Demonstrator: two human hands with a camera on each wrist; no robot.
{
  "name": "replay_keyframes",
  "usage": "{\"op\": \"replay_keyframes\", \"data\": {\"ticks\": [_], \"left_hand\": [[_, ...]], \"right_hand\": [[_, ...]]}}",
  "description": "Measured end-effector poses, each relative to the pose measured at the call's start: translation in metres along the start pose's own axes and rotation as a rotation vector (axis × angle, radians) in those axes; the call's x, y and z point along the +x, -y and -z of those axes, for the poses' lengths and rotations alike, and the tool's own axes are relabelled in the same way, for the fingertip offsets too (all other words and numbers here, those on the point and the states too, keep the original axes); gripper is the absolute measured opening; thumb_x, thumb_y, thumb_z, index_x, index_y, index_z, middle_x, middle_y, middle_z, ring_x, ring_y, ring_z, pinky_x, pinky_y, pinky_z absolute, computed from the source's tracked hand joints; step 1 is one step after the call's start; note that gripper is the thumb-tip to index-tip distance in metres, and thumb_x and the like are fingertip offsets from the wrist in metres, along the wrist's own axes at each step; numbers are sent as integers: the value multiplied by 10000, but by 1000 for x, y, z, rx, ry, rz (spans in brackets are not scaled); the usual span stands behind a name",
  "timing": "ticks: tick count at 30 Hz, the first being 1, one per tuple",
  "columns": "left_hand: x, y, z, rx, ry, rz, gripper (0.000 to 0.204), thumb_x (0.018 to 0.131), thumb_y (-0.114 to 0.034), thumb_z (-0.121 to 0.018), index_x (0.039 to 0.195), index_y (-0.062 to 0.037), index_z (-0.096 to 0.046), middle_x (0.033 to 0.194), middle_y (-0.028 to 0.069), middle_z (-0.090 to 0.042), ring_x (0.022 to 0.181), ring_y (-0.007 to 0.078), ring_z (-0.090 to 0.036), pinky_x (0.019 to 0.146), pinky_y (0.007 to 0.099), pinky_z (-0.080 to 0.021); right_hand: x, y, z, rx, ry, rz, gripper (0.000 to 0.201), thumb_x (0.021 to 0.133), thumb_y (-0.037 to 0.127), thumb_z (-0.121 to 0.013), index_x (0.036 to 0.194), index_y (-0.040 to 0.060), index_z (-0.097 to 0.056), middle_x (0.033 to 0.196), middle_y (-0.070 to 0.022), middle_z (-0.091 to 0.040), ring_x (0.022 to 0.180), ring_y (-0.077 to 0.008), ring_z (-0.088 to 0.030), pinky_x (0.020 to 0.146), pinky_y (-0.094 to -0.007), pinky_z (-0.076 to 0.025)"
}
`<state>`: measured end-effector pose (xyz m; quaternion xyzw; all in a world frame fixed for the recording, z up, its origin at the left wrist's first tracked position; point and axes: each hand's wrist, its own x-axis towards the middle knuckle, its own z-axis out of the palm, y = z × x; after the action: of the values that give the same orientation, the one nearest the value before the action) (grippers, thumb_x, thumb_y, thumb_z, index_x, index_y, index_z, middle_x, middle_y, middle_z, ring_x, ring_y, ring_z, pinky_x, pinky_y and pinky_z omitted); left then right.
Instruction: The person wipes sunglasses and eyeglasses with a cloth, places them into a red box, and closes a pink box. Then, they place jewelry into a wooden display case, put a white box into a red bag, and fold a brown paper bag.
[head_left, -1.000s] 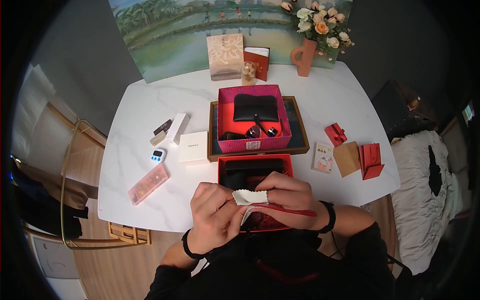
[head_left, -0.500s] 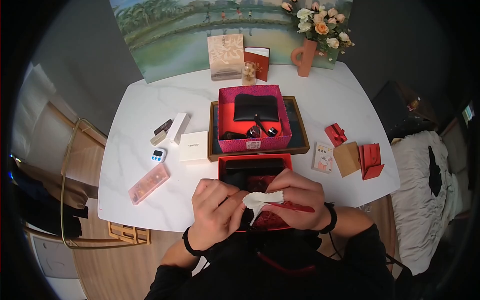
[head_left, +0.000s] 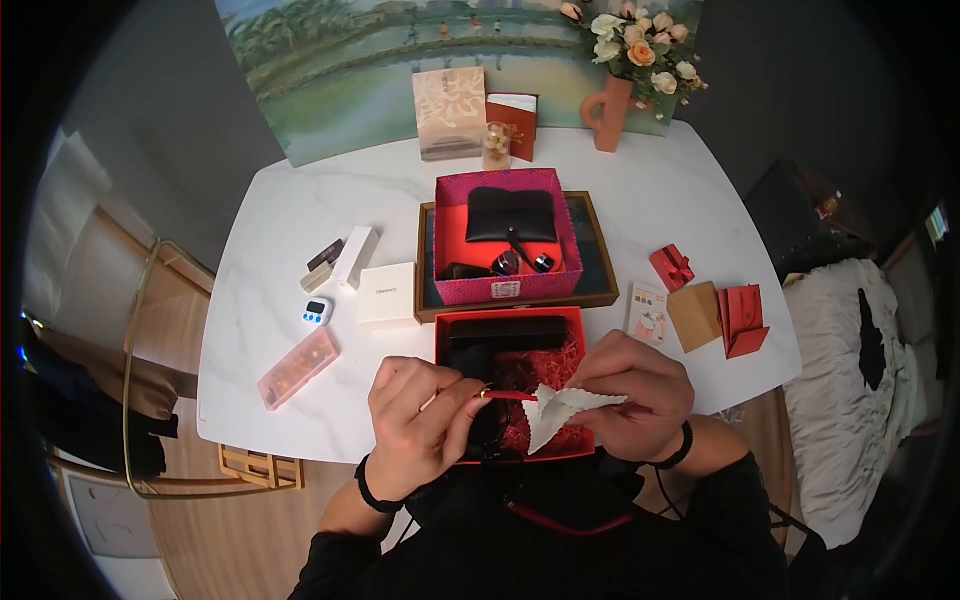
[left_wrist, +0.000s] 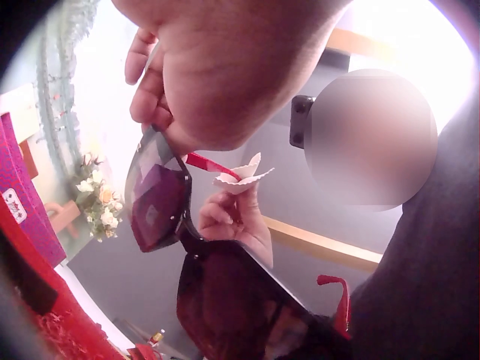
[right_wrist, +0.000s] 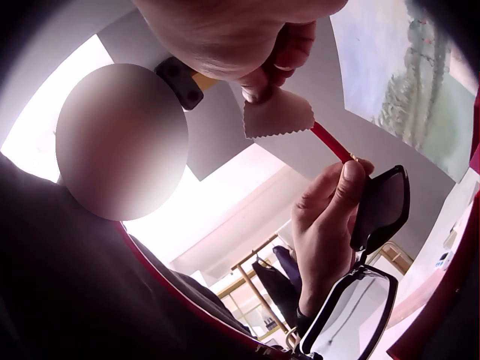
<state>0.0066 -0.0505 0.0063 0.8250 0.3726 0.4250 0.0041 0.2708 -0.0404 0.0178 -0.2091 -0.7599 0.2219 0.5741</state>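
My left hand point(head_left: 418, 425) pinches a pair of dark sunglasses point(left_wrist: 225, 292) near a hinge, where one lens meets its red temple arm point(head_left: 508, 395). Both tinted lenses hang below that hand in the left wrist view. The other temple shows a curved red tip point(left_wrist: 341, 296). In my right hand point(head_left: 642, 400) is a small white cloth point(head_left: 552, 412) with zigzag edges, folded over the far end of the red arm. Under both hands stands an open red box point(head_left: 508, 313), holding a long black case point(head_left: 510, 332) and red shredded paper point(head_left: 572, 365).
Behind it, a patterned pink box point(head_left: 460, 291) on a wooden-framed tray point(head_left: 603, 255) contains a black pouch point(head_left: 511, 216). At left lie a white box point(head_left: 388, 293), a timer point(head_left: 317, 311) and a pink case point(head_left: 299, 369). At right are a card box point(head_left: 646, 314) and red packets point(head_left: 740, 322).
My right hand has shifted right with the cloth, sliding outward along the red temple. The arm now shows bare between my hands. My left hand has stayed nearly in place.
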Motion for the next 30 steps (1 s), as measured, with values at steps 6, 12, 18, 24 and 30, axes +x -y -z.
{"op": "replay_keyframes", "data": {"ticks": [6, 12, 18, 24, 30], "left_hand": [[-1, 0, 0, -27, 11, 14, 178, 781, -93, -888, 935, -60, -805, 876, 48, -678, 778, 238, -642, 770, 377, -468], [-5, 4, 2, -28, -1, 65, 158, 794, -90, -882, 928, -51, -809, 857, 55, -681, 781, 258, -630, 760, 389, -465], [-26, 24, 6, -84, -110, 285, 134, 820, -16, -860, 939, -8, -798, 872, 100, -685, 831, 273, -635, 769, 378, -495], [-34, 45, 13, -191, -207, 455, 95, 910, 8, -825, 985, 44, -779, 901, 96, -714, 851, 205, -652, 788, 297, -500], [-32, 57, 0, -317, -218, 513, 104, 931, -6, -825, 1006, 55, -787, 963, 88, -740, 901, 173, -669, 831, 274, -506]], "right_hand": [[-4, 1, 2, 40, 4, -13, 317, 799, 18, -949, 1033, -74, -757, 1007, -168, -749, 832, -261, -726, 685, -335, -573], [-9, 0, 6, 109, -44, -64, 317, 790, -31, -935, 1040, -80, -745, 1007, -182, -741, 806, -244, -705, 658, -325, -541], [-23, -13, 38, -152, -298, -91, 289, 797, -102, -881, 1039, -82, -724, 1024, -139, -723, 789, -168, -651, 654, -270, -480], [-69, -84, 94, -346, -330, -615, 201, 903, -22, -849, 1046, -79, -720, 937, -74, -667, 767, -100, -621, 689, -283, -508], [-115, -128, 103, -569, 0, -819, 153, 940, 1, -811, 1075, -37, -749, 959, -93, -687, 835, -180, -712, 735, -317, -563]]}}
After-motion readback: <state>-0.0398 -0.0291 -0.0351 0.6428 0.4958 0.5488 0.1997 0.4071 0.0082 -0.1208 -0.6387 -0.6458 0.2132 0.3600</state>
